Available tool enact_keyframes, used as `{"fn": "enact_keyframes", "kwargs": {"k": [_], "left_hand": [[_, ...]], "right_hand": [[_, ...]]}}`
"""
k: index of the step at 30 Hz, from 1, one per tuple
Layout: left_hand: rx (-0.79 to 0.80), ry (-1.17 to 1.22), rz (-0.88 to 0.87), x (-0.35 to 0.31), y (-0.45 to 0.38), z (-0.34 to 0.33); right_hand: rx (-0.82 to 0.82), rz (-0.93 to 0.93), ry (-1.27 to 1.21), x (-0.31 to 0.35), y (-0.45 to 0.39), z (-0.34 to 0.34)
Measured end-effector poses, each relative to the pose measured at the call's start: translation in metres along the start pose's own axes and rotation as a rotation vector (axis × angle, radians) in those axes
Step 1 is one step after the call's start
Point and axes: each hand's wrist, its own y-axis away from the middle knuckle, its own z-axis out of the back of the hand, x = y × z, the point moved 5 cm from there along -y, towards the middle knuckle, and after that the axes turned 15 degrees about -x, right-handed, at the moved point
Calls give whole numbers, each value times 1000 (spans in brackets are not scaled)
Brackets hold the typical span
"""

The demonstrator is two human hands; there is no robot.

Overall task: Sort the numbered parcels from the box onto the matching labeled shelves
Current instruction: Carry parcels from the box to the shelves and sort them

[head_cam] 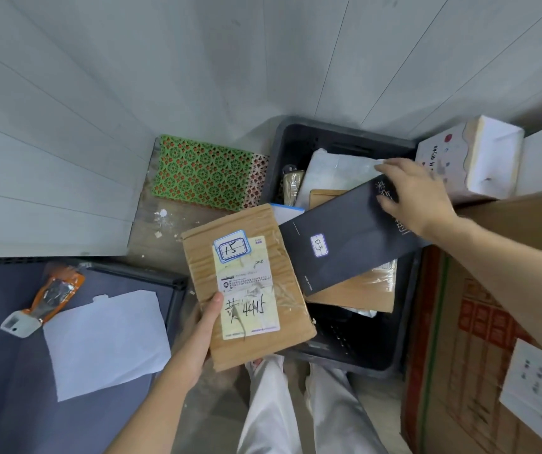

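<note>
White trouser legs (273, 407) are seen at the near rim of the dark plastic crate (348, 358), the landmark here. Over the crate's near-left corner, a brown cardboard parcel numbered 15 (246, 290) is gripped by the left hand (202, 332), thumb laid on its label, held flat with the number showing, apparently so it can be read. Above the crate's middle, a flat black box tagged 03 (345, 237) is grasped at its far end by the right hand (410, 194), fingers curled over the edge, seemingly to lift it out. More parcels are left inside the crate beneath it. No labelled shelf can be made out; left of the crate, a dark counter (7, 371) carries a white sheet (105, 342).
</note>
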Motion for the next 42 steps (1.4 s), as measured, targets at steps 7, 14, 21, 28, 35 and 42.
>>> {"fn": "enact_keyframes", "kwargs": {"k": [7,14,21,28,35,42], "left_hand": [[-8,3,-3,-11,3,-5],[13,3,-12,-19,3,-9],[27,-46,-17,-19,-1,-6],[11,-59,1,-21,0,-8],[-22,10,-50,-42,-8,2],[29,-116,-85,-79,-24,-8]], "right_hand": [[-408,-1210,-884,-6,131,-53],[200,-1488,-1570,69,142,-122],[38,-1671,-1578,61,137,-134],[28,-1664,-1575,56,140,-139],[-54,-1595,-1502,48,141,-136],[-121,-1463,-1406,28,141,-121]]}}
